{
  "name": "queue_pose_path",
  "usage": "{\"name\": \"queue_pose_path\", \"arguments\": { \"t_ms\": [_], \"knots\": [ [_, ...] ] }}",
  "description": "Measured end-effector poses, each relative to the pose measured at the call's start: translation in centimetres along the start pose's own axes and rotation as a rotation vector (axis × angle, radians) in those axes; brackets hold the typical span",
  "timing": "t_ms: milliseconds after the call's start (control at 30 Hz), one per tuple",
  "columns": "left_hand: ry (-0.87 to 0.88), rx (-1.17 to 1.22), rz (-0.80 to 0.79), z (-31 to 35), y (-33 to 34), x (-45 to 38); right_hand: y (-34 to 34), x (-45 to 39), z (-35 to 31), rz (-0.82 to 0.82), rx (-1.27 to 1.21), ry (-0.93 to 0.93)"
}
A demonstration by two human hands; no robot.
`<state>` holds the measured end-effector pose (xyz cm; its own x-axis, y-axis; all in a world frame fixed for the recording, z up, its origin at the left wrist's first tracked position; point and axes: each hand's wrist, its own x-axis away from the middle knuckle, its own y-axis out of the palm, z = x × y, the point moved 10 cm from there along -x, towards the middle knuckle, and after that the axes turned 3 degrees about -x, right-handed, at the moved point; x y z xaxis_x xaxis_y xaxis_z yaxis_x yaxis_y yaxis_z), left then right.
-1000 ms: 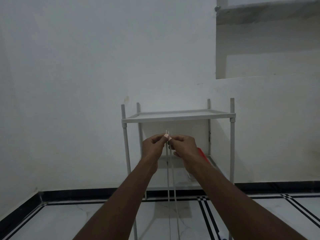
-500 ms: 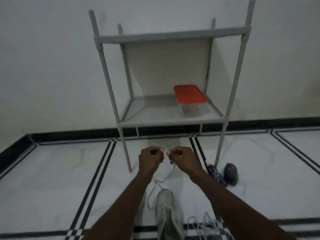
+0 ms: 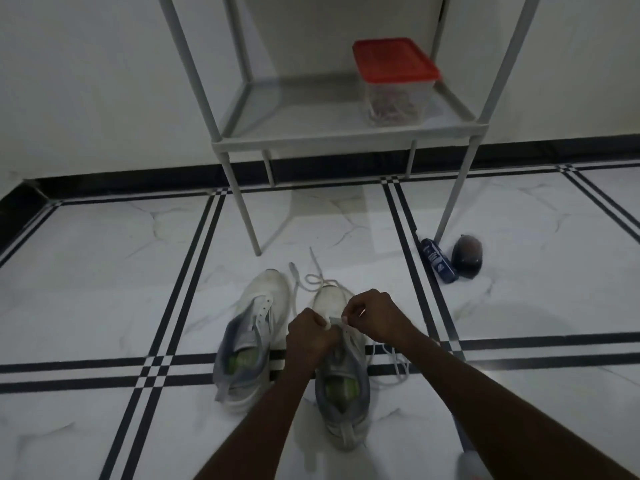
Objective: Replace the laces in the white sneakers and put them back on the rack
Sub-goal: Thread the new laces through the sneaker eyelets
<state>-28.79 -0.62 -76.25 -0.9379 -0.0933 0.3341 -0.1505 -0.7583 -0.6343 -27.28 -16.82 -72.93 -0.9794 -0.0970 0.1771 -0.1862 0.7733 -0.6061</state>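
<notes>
Both your hands sit right over the right-side white-and-grey mesh sneaker (image 3: 341, 372), whose long axis runs toe-away toward the grey metal rack (image 3: 346, 140). Your left hand (image 3: 310, 336) and right hand (image 3: 375, 318) meet above its eyelet rows, fingers curled, each pinching the flat white lace (image 3: 335, 320) between them; the eyelets lie just below the fingers, so threading looks like a short downward move. Loose lace (image 3: 313, 280) trails past the toe, more loops right of the shoe. The second white sneaker (image 3: 252, 341) lies just beside, left, unlaced. Red-lidded clear plastic box (image 3: 394, 81) occupies the shelf's right part; blue bottle (image 3: 438, 259) and dark round brush (image 3: 467, 256) lie well apart by the rack leg, not obstructing.
</notes>
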Motion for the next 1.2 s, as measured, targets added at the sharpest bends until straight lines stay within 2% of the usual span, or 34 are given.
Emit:
{"name": "queue_pose_path", "arguments": {
  "t_ms": [167, 400, 833, 900, 1000, 1100, 1133, 1200],
  "knots": [
    [0.087, -0.079, 0.064, -0.1, -0.1, 1.1, 1.7, 0.8, 0.6, -0.038, 0.048, -0.007],
    [0.131, 0.126, 0.063, -1.0, -0.1, 1.7, 2.8, 1.0, 0.1, -0.034, 0.113, -0.049],
    [-0.004, 0.315, -0.005, -2.8, 1.2, 1.0, 3.3, 0.7, -0.2, -0.052, 0.318, -0.061],
    [-0.02, 0.311, -0.033, -3.0, 1.4, 0.9, 3.1, 0.8, 0.5, -0.019, 0.223, -0.029],
    [-0.025, 0.311, -0.029, -3.1, 1.4, 0.4, 2.3, 1.1, 1.9, 0.117, 0.005, 0.066],
    [-0.031, 0.28, 0.015, -3.5, 1.6, -0.4, 0.4, 1.3, 1.4, 0.27, -0.003, 0.064],
    [-0.027, 0.269, 0.026, -3.5, 1.5, -0.6, 0.2, 1.3, 1.0, 0.252, 0.017, 0.067],
    [-0.007, 0.258, 0.029, -3.2, 1.4, -0.6, 1.5, 1.5, 0.5, 0.064, 0.019, 0.118]
  ]
}}
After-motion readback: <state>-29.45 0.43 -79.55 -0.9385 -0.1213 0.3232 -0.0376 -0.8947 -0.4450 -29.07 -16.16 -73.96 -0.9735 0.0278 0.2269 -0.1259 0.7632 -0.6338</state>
